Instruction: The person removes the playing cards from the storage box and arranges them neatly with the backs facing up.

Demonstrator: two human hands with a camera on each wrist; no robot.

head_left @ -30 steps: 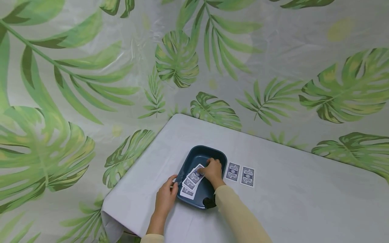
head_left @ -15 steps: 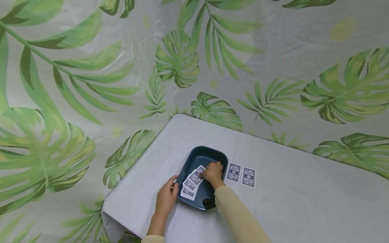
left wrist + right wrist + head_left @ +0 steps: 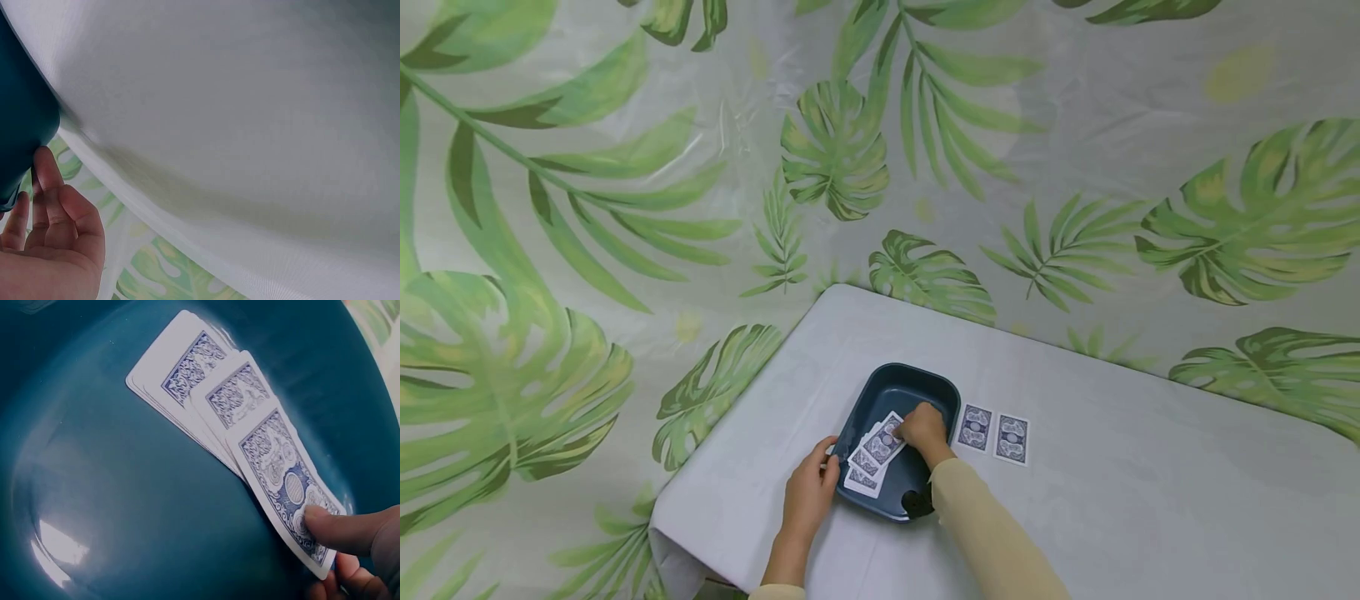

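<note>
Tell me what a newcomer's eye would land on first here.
Probably the green leaf print filling the backdrop behind the white-covered table. Next, the dark blue tray toward the table's left, where the right hand pinches the top card of a spread pile and the left hand touches the left side. Two face-down cards lie side by side just right of the tray.

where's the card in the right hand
In the right wrist view, the card is right of centre, its upper end overlapping the other cards in the blue tray, its lower end in the right hand.
</note>
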